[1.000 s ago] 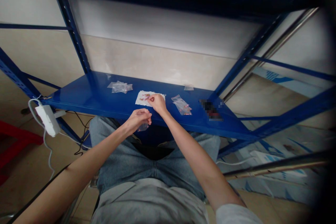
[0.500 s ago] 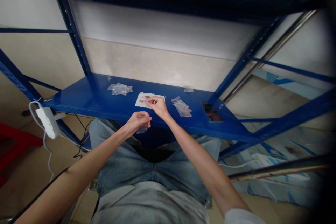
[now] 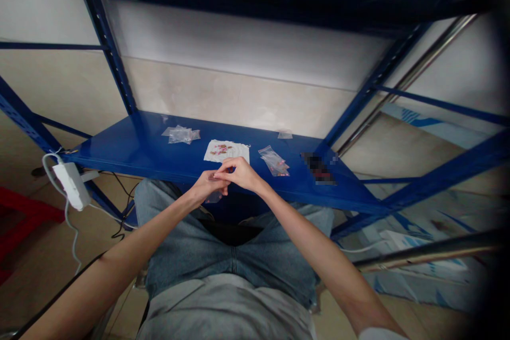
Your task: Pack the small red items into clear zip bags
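Two bare hands, yours, fingertips pinched together: left hand (image 3: 207,186), right hand (image 3: 240,173); small clear plastic bag (image 3: 214,197) beneath, grip hidden; printed white paper sheet (image 3: 226,151) just ahead.

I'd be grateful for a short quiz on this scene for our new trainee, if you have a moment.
1. True or false: the left hand and the right hand meet in front of the blue steel shelf.
2. What lies just to the right of the white sheet in the head view? A: a white power strip; B: clear plastic bags; C: a red stool.
3. Fill the gap: the shelf is painted ___.

Key: 1 true; 2 B; 3 blue.
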`<state>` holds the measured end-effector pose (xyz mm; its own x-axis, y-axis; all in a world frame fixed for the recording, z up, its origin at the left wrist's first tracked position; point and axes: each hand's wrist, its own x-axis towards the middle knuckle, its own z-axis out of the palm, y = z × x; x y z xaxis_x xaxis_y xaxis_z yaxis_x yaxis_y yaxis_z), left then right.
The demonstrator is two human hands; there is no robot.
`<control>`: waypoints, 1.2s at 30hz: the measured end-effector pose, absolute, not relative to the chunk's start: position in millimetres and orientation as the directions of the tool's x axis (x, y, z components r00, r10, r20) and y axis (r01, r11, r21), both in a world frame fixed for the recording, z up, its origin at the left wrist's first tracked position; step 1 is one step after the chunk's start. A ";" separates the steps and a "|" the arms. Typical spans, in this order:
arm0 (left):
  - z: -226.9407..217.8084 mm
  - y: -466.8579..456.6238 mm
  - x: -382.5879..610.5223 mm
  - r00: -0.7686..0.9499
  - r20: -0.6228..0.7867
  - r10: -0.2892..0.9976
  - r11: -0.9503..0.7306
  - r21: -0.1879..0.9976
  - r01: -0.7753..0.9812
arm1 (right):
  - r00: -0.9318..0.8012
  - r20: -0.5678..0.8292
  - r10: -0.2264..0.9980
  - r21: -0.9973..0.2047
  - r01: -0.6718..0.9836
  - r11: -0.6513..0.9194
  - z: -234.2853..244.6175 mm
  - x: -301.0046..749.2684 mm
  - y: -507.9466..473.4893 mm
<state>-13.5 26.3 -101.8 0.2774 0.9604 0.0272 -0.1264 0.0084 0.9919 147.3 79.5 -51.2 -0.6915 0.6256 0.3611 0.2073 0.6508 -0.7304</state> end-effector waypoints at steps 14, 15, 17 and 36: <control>-96.1 25.0 -10.8 0.313 0.023 0.949 0.033 0.984 -0.173 | -0.228 0.434 0.872 -0.699 0.526 0.485 -79.8 140.7 160.9; -95.9 25.0 -11.2 0.312 0.021 0.950 0.033 0.985 -0.168 | -0.219 0.427 0.878 -0.691 0.548 0.472 -82.8 139.2 166.9; -95.1 24.8 -11.4 0.310 0.017 0.951 0.035 0.986 -0.162 | -0.212 0.412 0.886 -0.674 0.583 0.453 -88.3 135.4 174.3; -95.8 22.1 -8.2 0.336 0.028 0.941 0.027 0.987 -0.157 | -0.408 0.508 0.759 -0.248 0.775 0.582 -95.5 127.1 164.0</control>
